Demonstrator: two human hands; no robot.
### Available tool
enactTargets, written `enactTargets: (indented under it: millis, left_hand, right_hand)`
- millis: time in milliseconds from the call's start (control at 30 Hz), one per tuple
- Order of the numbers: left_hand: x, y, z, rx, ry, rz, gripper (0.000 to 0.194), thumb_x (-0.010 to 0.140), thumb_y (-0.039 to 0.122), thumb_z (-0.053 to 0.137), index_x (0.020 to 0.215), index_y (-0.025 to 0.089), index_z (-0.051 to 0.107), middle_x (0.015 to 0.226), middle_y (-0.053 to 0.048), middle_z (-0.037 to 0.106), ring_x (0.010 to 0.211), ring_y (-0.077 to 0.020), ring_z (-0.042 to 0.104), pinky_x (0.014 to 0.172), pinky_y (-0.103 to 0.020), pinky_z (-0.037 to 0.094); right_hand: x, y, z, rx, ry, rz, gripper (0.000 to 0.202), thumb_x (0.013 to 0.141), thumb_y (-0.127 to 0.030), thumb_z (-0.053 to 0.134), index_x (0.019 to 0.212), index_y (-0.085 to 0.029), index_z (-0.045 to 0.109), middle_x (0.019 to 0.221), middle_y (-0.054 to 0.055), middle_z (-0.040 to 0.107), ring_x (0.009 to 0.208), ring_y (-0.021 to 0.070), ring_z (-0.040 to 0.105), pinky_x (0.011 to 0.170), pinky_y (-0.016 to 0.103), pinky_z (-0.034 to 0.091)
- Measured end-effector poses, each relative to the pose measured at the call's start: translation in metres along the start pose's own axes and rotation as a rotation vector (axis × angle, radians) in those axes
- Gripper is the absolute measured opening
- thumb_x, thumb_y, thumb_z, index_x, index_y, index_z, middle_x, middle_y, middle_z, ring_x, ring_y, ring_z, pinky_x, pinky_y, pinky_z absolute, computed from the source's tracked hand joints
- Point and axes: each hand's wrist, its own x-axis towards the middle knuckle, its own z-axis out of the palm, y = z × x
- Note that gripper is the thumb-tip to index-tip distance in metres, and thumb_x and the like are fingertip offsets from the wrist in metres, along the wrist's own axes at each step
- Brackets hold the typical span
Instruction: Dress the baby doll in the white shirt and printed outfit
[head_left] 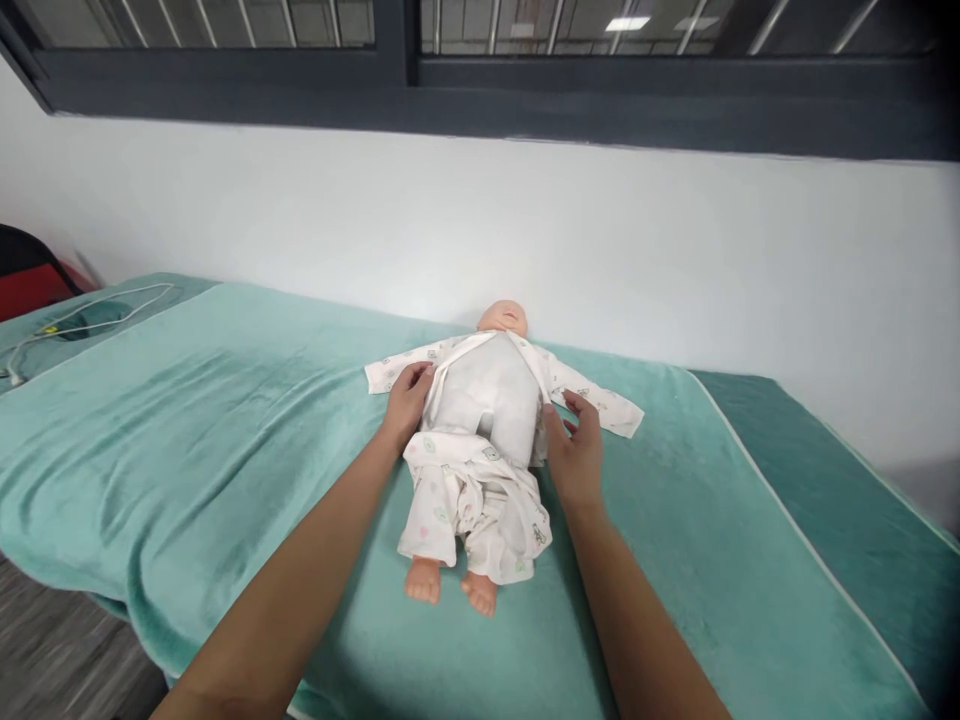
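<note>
Where two hands touch: one doll.

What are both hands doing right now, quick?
Left hand: open, fingers resting on the doll's shirt.
Right hand: open, touching the shirt's other side, holding nothing.

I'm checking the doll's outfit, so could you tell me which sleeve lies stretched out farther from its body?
The sleeve by the right hand reaches farther out; the sleeve by the left hand is shorter.

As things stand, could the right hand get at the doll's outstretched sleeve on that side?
Probably yes. The right hand lies at the doll's side, the sleeve spread flat on the green blanket just beyond its fingertips, nothing between them.
</note>
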Motion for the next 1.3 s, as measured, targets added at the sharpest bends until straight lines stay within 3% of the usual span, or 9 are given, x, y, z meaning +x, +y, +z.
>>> enactTargets:
  millis: [167,333,400,533,633,767,1000,1167,1300]
  left_hand:
    - [0.02,0.004,0.01,-0.106,-0.13,-0.025,0.039,0.081,0.057,0.066,0.083,0.017,0.066,0.083,0.0,0.063,0.08,-0.015,0.055,0.075,-0.027,0.042]
    - [0.024,0.006,0.0,-0.093,-0.354,-0.136,0.04,0.078,0.054,0.072,0.074,0.018,0.055,0.064,0.006,0.045,0.057,-0.0093,0.038,0.055,-0.024,0.029]
    - [0.024,0.006,-0.003,-0.039,-0.356,-0.123,0.036,0.08,0.052,0.071,0.08,0.019,0.059,0.069,0.005,0.05,0.061,-0.0099,0.043,0.058,-0.024,0.032]
    - [0.024,0.008,-0.001,0.068,-0.297,-0.015,0.036,0.085,0.05,0.066,0.107,0.021,0.064,0.1,-0.002,0.063,0.092,-0.016,0.057,0.082,-0.027,0.042]
    - [0.022,0.01,0.003,0.109,-0.322,-0.024,0.032,0.086,0.05,0.065,0.098,0.021,0.063,0.099,-0.002,0.064,0.09,-0.0164,0.056,0.08,-0.027,0.043]
    - [0.019,0.011,0.001,0.078,-0.195,-0.032,0.035,0.083,0.051,0.068,0.077,0.019,0.054,0.074,0.003,0.052,0.067,-0.0111,0.046,0.061,-0.023,0.036]
    - [0.026,0.002,-0.031,0.014,0.211,-0.168,0.038,0.072,0.05,0.074,0.08,0.02,0.052,0.068,0.006,0.048,0.056,-0.0089,0.041,0.051,-0.022,0.031]
    - [0.02,0.0,-0.049,0.259,0.262,-0.122,0.038,0.073,0.051,0.072,0.09,0.02,0.058,0.079,0.0,0.063,0.064,-0.0134,0.052,0.061,-0.025,0.038]
    - [0.012,-0.004,-0.056,0.552,0.287,-0.038,0.029,0.08,0.047,0.067,0.092,0.022,0.059,0.08,-0.002,0.064,0.069,-0.0182,0.055,0.065,-0.028,0.038]
  right_hand:
    - [0.017,0.001,0.017,0.088,-0.036,-0.024,0.041,0.091,-0.048,0.056,0.122,-0.022,0.06,0.128,0.011,0.061,0.12,0.0236,0.056,0.102,0.042,0.045]
    - [0.044,-0.002,0.026,0.189,-0.074,0.047,0.04,0.082,-0.047,0.068,0.113,-0.022,0.062,0.111,0.006,0.065,0.101,0.02,0.06,0.089,0.035,0.049]
    - [0.051,-0.003,0.024,0.195,-0.127,0.082,0.037,0.081,-0.049,0.068,0.105,-0.021,0.065,0.102,0.004,0.065,0.094,0.0186,0.058,0.085,0.033,0.048]
    - [0.056,-0.006,0.013,0.186,-0.167,0.164,0.031,0.082,-0.05,0.066,0.087,-0.02,0.064,0.085,0.0,0.06,0.08,0.0153,0.052,0.074,0.027,0.045]
    - [0.054,-0.007,0.009,0.158,-0.227,0.215,0.031,0.079,-0.049,0.07,0.084,-0.021,0.06,0.077,-0.003,0.055,0.069,0.0129,0.046,0.062,0.025,0.039]
    - [0.053,-0.005,0.007,0.127,-0.237,0.146,0.03,0.082,-0.05,0.067,0.083,-0.021,0.059,0.073,-0.004,0.053,0.066,0.0129,0.044,0.061,0.025,0.037]
    - [0.067,0.008,-0.023,-0.095,-0.258,0.21,0.039,0.08,-0.054,0.066,0.101,-0.021,0.065,0.073,-0.003,0.062,0.063,0.0144,0.05,0.059,0.027,0.04]
    - [0.079,0.029,-0.058,-0.497,-0.188,0.29,0.039,0.079,-0.046,0.063,0.105,-0.019,0.068,0.088,0.008,0.072,0.075,0.0219,0.062,0.068,0.033,0.043]
    - [0.078,0.038,-0.071,-0.776,-0.206,0.347,0.04,0.081,-0.046,0.058,0.108,-0.018,0.069,0.098,0.016,0.071,0.087,0.0315,0.065,0.074,0.041,0.045]
